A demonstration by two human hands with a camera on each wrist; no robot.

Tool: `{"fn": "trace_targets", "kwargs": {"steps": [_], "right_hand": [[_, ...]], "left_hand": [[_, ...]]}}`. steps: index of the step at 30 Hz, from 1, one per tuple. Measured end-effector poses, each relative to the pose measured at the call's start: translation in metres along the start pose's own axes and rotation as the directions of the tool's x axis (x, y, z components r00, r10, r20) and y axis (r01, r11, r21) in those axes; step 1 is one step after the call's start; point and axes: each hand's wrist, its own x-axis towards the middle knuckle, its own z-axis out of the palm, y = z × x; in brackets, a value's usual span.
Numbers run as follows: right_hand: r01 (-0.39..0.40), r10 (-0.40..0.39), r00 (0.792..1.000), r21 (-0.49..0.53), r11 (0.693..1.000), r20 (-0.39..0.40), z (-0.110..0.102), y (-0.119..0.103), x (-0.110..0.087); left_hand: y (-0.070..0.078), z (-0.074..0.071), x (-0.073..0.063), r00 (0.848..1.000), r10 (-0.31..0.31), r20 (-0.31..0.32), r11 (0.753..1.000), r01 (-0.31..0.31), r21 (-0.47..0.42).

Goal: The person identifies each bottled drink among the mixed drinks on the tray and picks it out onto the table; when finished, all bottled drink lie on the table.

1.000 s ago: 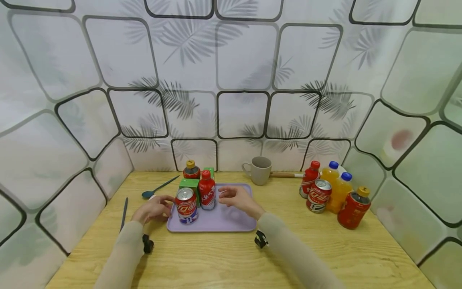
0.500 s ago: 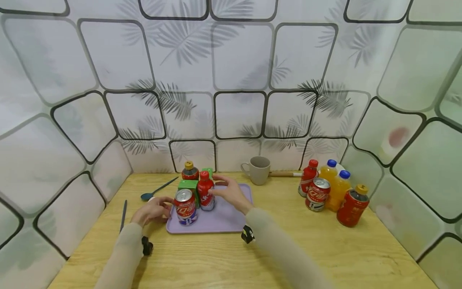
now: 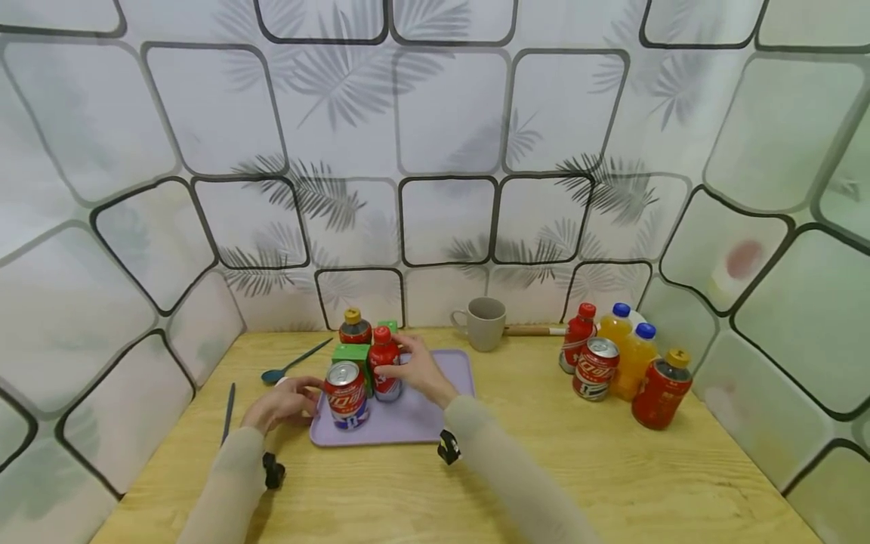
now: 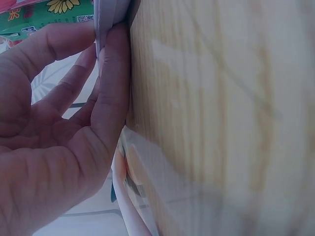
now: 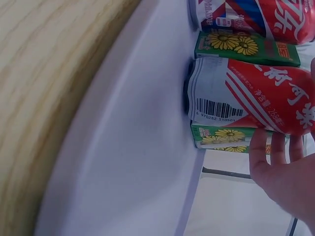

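A lilac tray (image 3: 423,419) holds a red cola can (image 3: 347,400), a red plastic bottle (image 3: 386,366), green cartons (image 3: 351,353) with yellow flowers, and a dark bottle with a yellow cap (image 3: 355,331) at the back. My left hand (image 3: 282,404) pinches the tray's left edge; in the left wrist view thumb and fingers lie on either side of the rim (image 4: 109,17). My right hand (image 3: 420,372) holds the red bottle from its right side, thumb in front and fingers behind. The bottle (image 5: 275,93) stands upright on the tray between two cartons.
A grey mug (image 3: 485,323) stands behind the tray, beside a wooden handle (image 3: 533,331). At right cluster a red bottle (image 3: 578,336), a can (image 3: 596,369), orange juice bottles (image 3: 637,361) and a dark red bottle (image 3: 661,394). A blue spoon (image 3: 275,375) lies left.
My right hand has moved left from over the tray to the red bottle and closed around it. My left hand stays at the tray's edge. The head view has shifted slightly.
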Motion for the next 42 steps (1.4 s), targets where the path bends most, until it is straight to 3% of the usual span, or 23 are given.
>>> {"fn": "trace_targets", "kwargs": {"steps": [8,13,26,35,42], "right_hand": [[0.054,-0.055,0.998,0.015,0.998,0.02,-0.001,0.008,-0.006],[0.048,-0.049,0.999,0.029,0.998,0.024,0.0,0.011,-0.005],[0.061,-0.059,0.994,0.02,0.998,-0.097,-0.001,0.019,-0.009],[0.03,-0.023,0.991,0.044,0.999,-0.135,-0.027,0.022,-0.01],[0.042,-0.035,0.984,0.04,0.998,-0.172,-0.053,0.018,-0.021]], "left_hand": [[0.0,0.006,-0.002,0.999,-0.002,-0.054,1.0,0.002,-0.001],[0.0,0.005,-0.003,0.998,0.001,-0.062,1.0,0.0,0.015],[0.0,0.005,-0.003,0.998,-0.011,-0.064,1.0,0.011,0.0],[0.0,0.006,-0.002,0.998,-0.018,-0.068,1.0,0.017,-0.011],[0.0,0.006,-0.002,0.998,-0.022,-0.066,1.0,0.021,-0.02]]}}
